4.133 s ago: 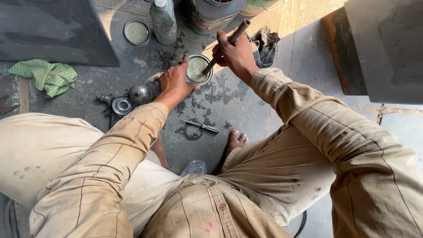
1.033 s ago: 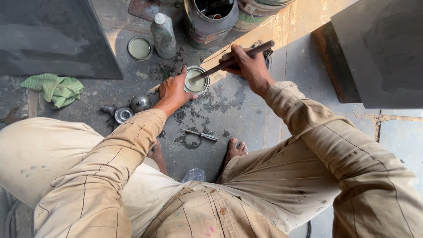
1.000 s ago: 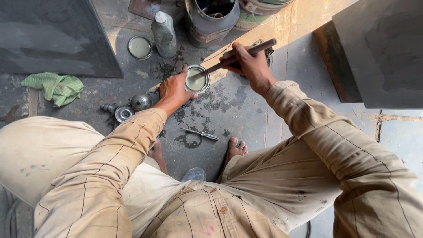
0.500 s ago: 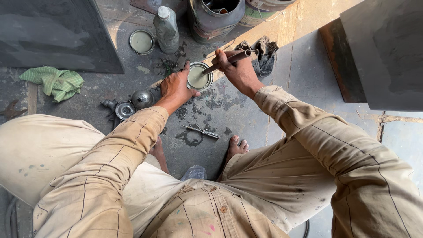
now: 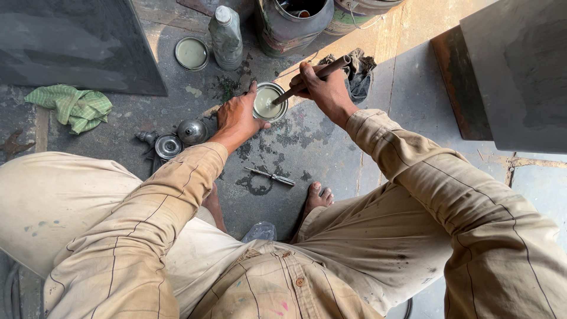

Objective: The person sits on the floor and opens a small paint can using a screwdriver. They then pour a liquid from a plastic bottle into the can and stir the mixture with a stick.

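a: start nearest the person. what lies closest, taking the small tin (image 5: 270,101) as the mark?

b: nearest the camera, well on this side of the tin, are the person's bent knees in tan cloth and 1 bare foot (image 5: 318,197) on the stained concrete floor (image 5: 307,147). just beyond the foot, still on the near side of the tin, lies a thin metal tool (image 5: 270,175) flat on a dark stain.

a: and the hands?

b: the left hand (image 5: 237,117) sits against the tin's left side, fingers curled round its wall, gripping it. the right hand (image 5: 323,90) is just right of the tin, fingers closed tight round a dark rod (image 5: 307,79). the rod slants down from that fist and its tip is inside the tin, in the pale paint there.

a: so the tin is where?

b: upright on the floor, open, between the 2 hands.

a: what is to the left of it?

b: 2 small rounded metal parts (image 5: 180,139), near the left wrist. further left, well apart from the tin, a crumpled green cloth (image 5: 74,107).

a: and beyond the tin?

b: a round lid (image 5: 191,53) lying flat and a plastic bottle (image 5: 225,36) standing beside it, both past the tin to the left. a dark rag (image 5: 361,74) lies behind the right hand. farthest from the tin, a large dented metal bucket (image 5: 292,26).
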